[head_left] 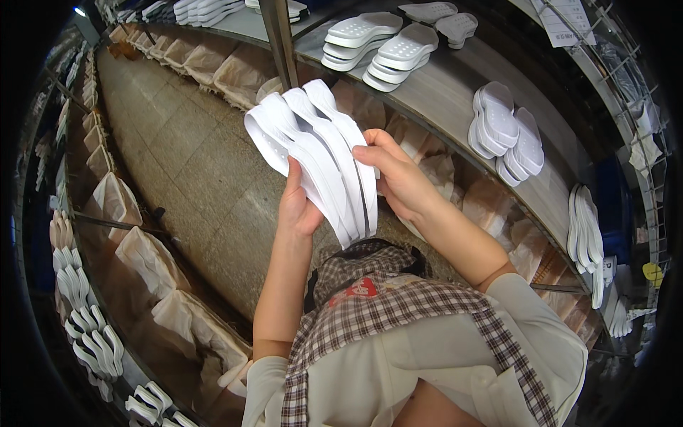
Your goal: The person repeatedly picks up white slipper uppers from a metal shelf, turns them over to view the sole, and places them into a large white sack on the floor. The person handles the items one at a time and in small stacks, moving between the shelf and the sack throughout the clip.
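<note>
Between my two hands is a bundle of several white shoe soles point(313, 153), set on edge side by side and held up in front of my body over the aisle. My left hand point(299, 203) grips the bundle's left side, its thumb up along the outermost sole. From the right, my right hand point(395, 171) closes on the rightmost sole, thumb on its near face and fingers behind, partly hidden. The soles' heel ends point down toward my checked apron point(398, 302).
A grey shelf point(455, 92) on the right carries stacked white soles point(359, 35) and another sole pile point(494, 121). Cloth-lined bins point(206, 57) run beneath it. More soles point(92, 341) line the left rack, above pale sacks point(153, 260). The floor aisle point(192, 164) lies between.
</note>
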### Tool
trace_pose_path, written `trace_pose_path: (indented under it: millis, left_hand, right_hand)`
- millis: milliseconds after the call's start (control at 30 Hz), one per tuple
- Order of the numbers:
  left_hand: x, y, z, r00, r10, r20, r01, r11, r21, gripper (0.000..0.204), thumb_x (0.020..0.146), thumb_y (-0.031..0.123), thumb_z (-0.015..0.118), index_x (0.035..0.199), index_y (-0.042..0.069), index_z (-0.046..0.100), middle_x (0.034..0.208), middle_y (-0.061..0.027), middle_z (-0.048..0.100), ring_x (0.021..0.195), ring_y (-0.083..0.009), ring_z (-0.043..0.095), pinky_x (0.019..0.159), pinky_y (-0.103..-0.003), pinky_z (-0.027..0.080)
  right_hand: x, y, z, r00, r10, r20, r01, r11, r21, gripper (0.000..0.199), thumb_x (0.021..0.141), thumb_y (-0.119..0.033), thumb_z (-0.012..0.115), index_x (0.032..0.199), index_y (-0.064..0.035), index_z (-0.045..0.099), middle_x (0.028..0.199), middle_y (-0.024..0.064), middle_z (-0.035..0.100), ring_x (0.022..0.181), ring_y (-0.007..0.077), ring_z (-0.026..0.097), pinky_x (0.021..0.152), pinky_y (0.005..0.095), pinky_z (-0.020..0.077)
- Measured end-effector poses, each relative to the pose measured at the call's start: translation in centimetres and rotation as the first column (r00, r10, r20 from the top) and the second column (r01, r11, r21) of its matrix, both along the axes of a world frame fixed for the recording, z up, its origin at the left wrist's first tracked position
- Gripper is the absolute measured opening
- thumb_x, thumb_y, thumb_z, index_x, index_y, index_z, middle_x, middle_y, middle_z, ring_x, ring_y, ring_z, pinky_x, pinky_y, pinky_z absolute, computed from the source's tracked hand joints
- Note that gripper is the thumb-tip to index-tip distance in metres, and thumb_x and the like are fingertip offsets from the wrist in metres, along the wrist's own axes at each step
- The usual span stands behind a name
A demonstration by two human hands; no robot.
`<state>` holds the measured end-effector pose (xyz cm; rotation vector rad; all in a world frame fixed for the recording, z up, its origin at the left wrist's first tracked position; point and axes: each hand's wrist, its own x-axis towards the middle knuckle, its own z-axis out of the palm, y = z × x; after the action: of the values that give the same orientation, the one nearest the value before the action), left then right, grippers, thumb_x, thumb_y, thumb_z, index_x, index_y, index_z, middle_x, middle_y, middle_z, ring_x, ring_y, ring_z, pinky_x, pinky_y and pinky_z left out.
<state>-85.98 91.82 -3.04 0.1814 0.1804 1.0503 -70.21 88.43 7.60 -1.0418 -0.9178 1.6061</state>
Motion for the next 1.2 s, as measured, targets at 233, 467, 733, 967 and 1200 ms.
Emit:
trace_pose_path:
  millis: [233,467,733,967,1200]
  left_hand:
    - [0.1,-0.2,-0.8,0.999,-0.032,-0.004,0.032,0.999,-0.032,0.07,0.09,0.047,0.049,0.139,0.002,0.028,0.14,-0.0158,0.039,0.128,-0.0306,0.039,0.106,-0.046,0.033]
    - [-0.1,-0.8,0.2,0.987,0.09,-0.133,-0.083,0.995,0.054,0.062,0.095,0.044,0.041,0.139,0.002,0.029,0.139,-0.0149,0.039,0.126,-0.0304,0.041,0.105,-0.045,0.036]
    - [-1.1,-1.1,2.7,0.904,0.286,-0.317,-0.146,0.905,0.399,0.075,0.079,0.034,0.072,0.135,0.0,0.034,0.13,-0.012,0.047,0.118,-0.0258,0.048,0.098,-0.041,0.043]
    - [-0.8,-1.0,3.5,0.92,0.271,-0.283,-0.12,0.882,0.456,0.075,0.078,0.033,0.073,0.134,0.001,0.035,0.131,-0.0095,0.047,0.118,-0.0241,0.049,0.097,-0.038,0.043]
    - [-0.5,-1.0,3.6,0.909,0.271,-0.315,-0.108,0.886,0.45,0.078,0.077,0.034,0.074,0.135,0.002,0.034,0.132,-0.0093,0.046,0.12,-0.0239,0.047,0.099,-0.039,0.042]
  right_hand:
    - [0.3,0.3,-1.3,1.0,-0.017,0.013,0.017,0.999,-0.038,0.03,0.085,-0.035,0.06,0.1,-0.0135,0.045,0.102,0.0019,0.053,0.099,0.0125,0.047,0.085,0.0359,0.0358]
    - [0.9,-0.4,-2.0,0.996,0.04,-0.079,-0.039,0.999,0.016,0.054,0.083,-0.02,0.058,0.128,-0.004,0.035,0.125,0.0115,0.042,0.115,0.0215,0.044,0.099,0.0341,0.0338]
    - [1.6,-1.0,-0.2,0.978,0.207,0.008,-0.202,0.943,0.263,0.08,0.077,-0.017,0.073,0.139,0.0043,0.027,0.133,0.0139,0.043,0.121,0.0208,0.043,0.101,0.033,0.0351]
    - [2.0,-1.7,0.1,0.975,0.119,0.188,-0.179,0.922,0.343,0.087,0.069,-0.017,0.08,0.138,0.0047,0.03,0.131,0.0141,0.04,0.121,0.0217,0.041,0.101,0.0326,0.0344]
    - [2.4,-1.9,-0.5,0.965,0.076,0.252,-0.169,0.911,0.375,0.091,0.067,-0.02,0.082,0.138,0.0027,0.031,0.13,0.0163,0.035,0.123,0.0264,0.037,0.104,0.0354,0.031]
